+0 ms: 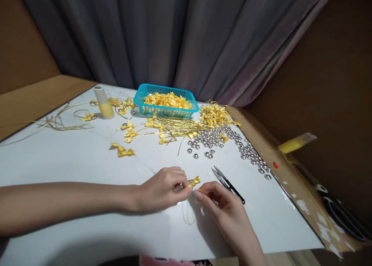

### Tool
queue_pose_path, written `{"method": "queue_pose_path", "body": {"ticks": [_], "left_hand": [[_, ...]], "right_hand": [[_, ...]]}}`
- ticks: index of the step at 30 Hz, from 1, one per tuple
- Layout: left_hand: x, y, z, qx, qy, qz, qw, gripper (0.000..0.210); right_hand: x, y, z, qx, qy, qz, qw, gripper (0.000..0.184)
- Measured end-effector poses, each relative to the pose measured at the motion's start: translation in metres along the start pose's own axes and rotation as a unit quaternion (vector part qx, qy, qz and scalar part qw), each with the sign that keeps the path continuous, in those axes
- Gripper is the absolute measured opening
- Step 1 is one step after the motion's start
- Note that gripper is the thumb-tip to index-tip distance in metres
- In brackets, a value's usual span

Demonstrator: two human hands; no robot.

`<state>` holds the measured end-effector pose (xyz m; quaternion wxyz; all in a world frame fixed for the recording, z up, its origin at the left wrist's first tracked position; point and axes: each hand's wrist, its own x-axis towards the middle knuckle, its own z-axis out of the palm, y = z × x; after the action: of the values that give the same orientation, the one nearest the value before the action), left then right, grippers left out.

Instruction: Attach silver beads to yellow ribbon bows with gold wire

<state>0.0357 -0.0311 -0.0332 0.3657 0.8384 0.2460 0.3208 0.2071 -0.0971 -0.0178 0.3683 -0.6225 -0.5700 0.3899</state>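
Observation:
Between the fingertips of my left hand (170,186) is a small yellow ribbon bow (196,180), pinched near its middle. My right hand (219,202) is just to the right, thumb and forefinger pinched together on a thin cord. A loop of that cord (190,219) hangs below the hands over the white tabletop (101,219). Small black-handled thread snips (229,185) lie beyond my right hand, blades pointing away. Past them, many silver beads (210,138) are scattered, some strewn along the right edge.
A turquoise basket (167,112) of yellow bows stands at the back. Gold cords (180,126) and a pile of bows (215,115) lie before it. A yellow thread spool (104,103) stands at left, another spool (298,143) lies right. Black-handled scissors (340,211) rest beyond the right edge.

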Motion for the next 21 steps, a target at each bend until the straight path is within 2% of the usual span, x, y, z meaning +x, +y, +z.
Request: {"method": "queue_pose_path", "body": {"ticks": [4, 6, 13, 21], "left_hand": [[-0.001, -0.002, 0.001, 0.021, -0.009, 0.017, 1.000, 0.025], [-0.002, -0.003, 0.001, 0.031, -0.023, 0.037, 0.999, 0.025], [-0.002, 0.000, -0.004, 0.086, -0.080, 0.120, 0.986, 0.025], [-0.002, 0.001, -0.006, 0.128, -0.087, 0.153, 0.976, 0.027]], "right_hand": [[-0.003, -0.003, -0.003, 0.050, -0.074, 0.041, 0.995, 0.024], [-0.003, -0.007, -0.003, 0.068, -0.089, 0.053, 0.992, 0.027], [0.002, -0.018, 0.004, 0.104, -0.063, 0.084, 0.989, 0.032], [0.002, -0.011, 0.004, 0.070, -0.017, 0.062, 0.995, 0.037]]}}
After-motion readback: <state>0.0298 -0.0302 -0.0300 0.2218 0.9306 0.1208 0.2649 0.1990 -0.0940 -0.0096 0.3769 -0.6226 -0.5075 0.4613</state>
